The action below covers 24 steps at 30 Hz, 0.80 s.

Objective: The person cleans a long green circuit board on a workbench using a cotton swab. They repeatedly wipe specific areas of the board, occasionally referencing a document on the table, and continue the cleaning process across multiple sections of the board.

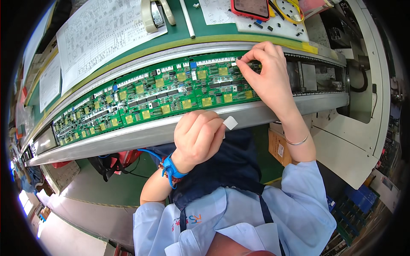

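My right hand [270, 74] is over the right part of a long row of green circuit boards [188, 87]. Its thumb and forefinger pinch a small white part [234, 63] at the far edge of a board, beside a row of white connectors [213, 61]. Closed into a loose fist, my left hand [197, 135] rests by the near metal rail [149, 128]. A small white square piece [230, 123] sticks out from its fingers. Yellow and blue blocky components and black chips cover the boards. My right hand hides the end of the rightmost board.
Behind the far rail lie printed drawing sheets [102, 38], a white tube [187, 19], a red-cased phone [250, 8] and a white foam pad [277, 30] with loose black parts. A white machine housing [350, 141] stands at the right. A blue wrist strap [171, 170] circles my left wrist, its cord trailing left.
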Available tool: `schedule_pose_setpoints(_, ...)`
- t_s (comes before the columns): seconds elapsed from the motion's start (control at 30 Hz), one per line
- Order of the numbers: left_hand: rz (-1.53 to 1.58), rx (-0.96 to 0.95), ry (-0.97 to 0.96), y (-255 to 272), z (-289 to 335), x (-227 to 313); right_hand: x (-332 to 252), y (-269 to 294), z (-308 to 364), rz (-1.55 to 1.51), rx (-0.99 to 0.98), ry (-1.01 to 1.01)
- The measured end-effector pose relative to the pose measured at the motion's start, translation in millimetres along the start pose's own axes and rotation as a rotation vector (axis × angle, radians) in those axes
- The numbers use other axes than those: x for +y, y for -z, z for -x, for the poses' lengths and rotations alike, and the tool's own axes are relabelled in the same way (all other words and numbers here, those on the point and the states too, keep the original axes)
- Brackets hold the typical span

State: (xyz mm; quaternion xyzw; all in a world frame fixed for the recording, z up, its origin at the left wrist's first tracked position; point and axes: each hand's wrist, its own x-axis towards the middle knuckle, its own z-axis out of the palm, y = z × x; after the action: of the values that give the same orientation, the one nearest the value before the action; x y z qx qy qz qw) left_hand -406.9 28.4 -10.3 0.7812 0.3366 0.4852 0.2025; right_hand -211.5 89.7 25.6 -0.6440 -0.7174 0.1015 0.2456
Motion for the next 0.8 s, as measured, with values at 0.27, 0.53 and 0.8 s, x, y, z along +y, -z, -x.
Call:
schedule_pose_setpoints(0.27,0.005,0.009,0.009,0.1,1.1,0.2,4.6,8.2,-1.9,0.106,-0.027,0.019)
schedule_pose_setpoints(0.53,-0.017,0.02,0.008,0.1,0.3,0.5,2.2,16.3,18.4,0.148,-0.001,0.189)
schedule_pose_setpoints(0.8,-0.058,0.029,0.002,-1.4,-0.7,1.0,3.1,18.9,17.7,0.173,-0.02,0.242)
